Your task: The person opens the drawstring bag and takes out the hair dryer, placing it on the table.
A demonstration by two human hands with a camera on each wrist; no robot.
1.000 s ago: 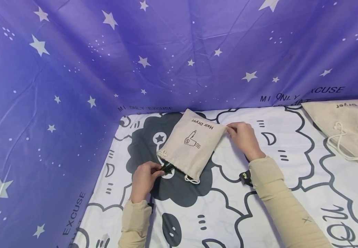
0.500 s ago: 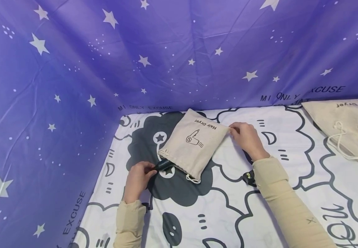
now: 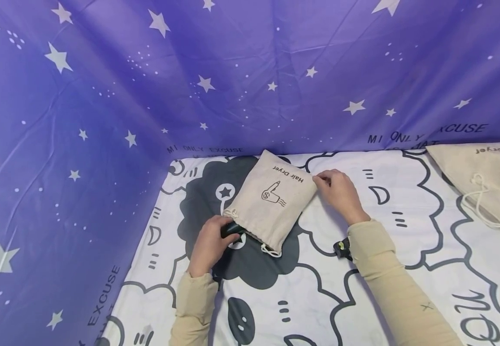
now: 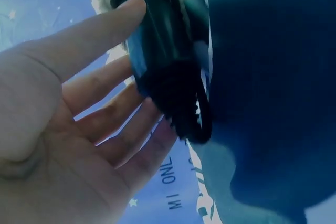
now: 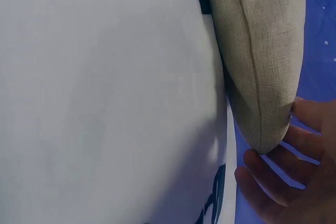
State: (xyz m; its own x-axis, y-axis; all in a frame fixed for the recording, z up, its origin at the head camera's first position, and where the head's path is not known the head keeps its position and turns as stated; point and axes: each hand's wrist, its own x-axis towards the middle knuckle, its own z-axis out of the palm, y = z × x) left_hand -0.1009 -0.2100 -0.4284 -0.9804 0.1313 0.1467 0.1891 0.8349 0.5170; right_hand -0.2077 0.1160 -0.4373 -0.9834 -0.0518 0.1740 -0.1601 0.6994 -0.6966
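A beige drawstring bag [image 3: 271,202], printed "Hair Dryer", lies on the patterned sheet with its mouth towards the person. Out of that mouth sticks the dark handle of a hair dryer [image 3: 231,229]; the rest of it is hidden inside. My left hand [image 3: 210,242] holds this handle. In the left wrist view the thumb lies on the near side of the hair dryer [image 4: 163,30] and the fingers reach behind it, above its ribbed cord end and small loop. My right hand [image 3: 340,192] pinches the far right corner of the bag [image 5: 262,77].
A second "Hair Dryer" bag [image 3: 488,185] lies at the right edge, its white cord loose and a dark end showing at its mouth. Purple star-printed cloth [image 3: 232,72] rises behind and to the left. Black-and-white sheet [image 3: 380,283] covers the surface below.
My left hand first drew back left as more of the handle came out, then moved forward and right, further up the handle. My right hand keeps the bag's corner, shifting slightly.
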